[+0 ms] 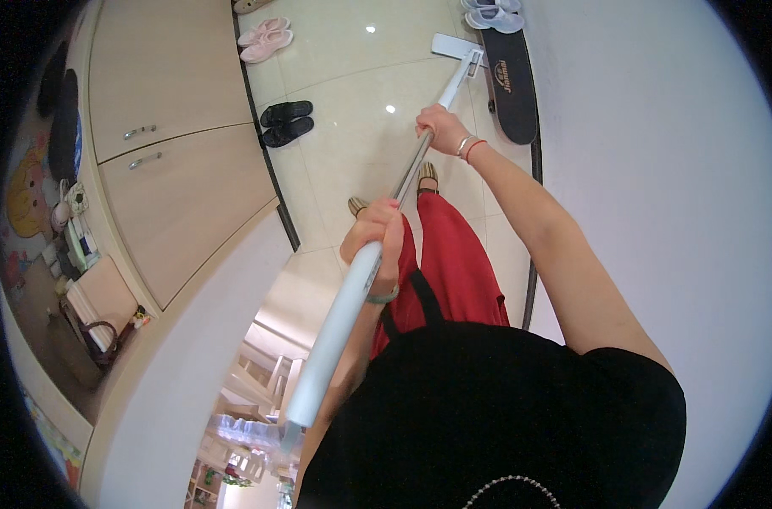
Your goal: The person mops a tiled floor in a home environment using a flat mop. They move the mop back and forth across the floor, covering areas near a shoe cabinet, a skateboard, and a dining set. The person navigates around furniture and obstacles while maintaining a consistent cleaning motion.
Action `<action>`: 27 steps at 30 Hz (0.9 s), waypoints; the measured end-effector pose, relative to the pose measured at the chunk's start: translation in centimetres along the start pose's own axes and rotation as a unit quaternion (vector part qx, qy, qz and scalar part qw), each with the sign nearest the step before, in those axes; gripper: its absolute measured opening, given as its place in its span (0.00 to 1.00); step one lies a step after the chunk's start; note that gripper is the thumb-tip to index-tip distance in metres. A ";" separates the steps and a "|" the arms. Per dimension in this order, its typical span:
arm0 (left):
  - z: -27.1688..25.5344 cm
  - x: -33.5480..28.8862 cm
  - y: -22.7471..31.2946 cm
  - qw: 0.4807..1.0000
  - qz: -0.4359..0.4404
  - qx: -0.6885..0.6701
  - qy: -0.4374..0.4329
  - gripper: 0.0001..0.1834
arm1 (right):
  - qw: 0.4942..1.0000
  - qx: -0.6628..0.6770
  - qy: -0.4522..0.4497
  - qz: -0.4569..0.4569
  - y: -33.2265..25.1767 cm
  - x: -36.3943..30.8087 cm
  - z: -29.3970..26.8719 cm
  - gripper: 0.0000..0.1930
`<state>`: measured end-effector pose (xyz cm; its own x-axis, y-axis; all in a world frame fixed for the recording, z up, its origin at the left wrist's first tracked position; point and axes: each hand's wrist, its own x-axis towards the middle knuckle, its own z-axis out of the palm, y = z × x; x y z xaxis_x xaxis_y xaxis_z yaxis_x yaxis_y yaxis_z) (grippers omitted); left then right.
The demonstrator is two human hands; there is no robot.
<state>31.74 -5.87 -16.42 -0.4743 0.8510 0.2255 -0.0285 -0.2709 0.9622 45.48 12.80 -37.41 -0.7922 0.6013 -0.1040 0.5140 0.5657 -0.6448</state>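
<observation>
Black top (505, 407): closest to the camera, right under us.
Mop (413, 166): slants away in front of us to the tiled floor (352, 119); looks light and stiff, so we'd guess easy steering.
Left hand (374, 233): wrapped round the pole by the fat pale grip (335, 335), a comfy-looking spot to hold.
Right hand (444, 130): clasped further down, where the metal tube meets pale tubing; bare metal's probably slicker, tbh.
Mop head (450, 46): flat, just beside the skateboard (511, 106), can't tell if touching; that joint probably swivels, so we wouldn't grab there.
</observation>
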 end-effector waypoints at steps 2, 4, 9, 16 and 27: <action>-1.9 -1.2 2.6 0.999 -0.012 0.034 -0.027 0.08 | 1.000 -0.005 -0.018 -0.001 -2.3 -0.6 1.5 0.05; -4.5 -3.0 5.1 0.997 -0.024 0.052 -0.052 0.08 | 1.000 0.014 -0.004 0.011 -5.8 -2.2 4.0 0.07; -12.5 -7.0 13.4 0.990 -0.076 0.066 -0.098 0.10 | 0.995 0.100 0.003 -0.005 -17.6 -5.3 10.1 0.07; -19.6 -10.4 21.5 0.990 -0.121 0.075 0.017 0.13 | 0.981 0.179 -0.079 0.002 -31.3 -6.3 13.7 0.06; -13.2 -13.4 17.9 0.988 -0.083 0.068 0.110 0.12 | 0.952 0.046 -0.301 -0.043 -25.8 -8.4 8.2 0.09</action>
<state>25.96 -28.08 -4.24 -0.6529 0.7564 0.0384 -0.0114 -0.0605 0.9981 36.15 -11.46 -26.16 -0.8890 0.1075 -0.4450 0.4301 0.5291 -0.7314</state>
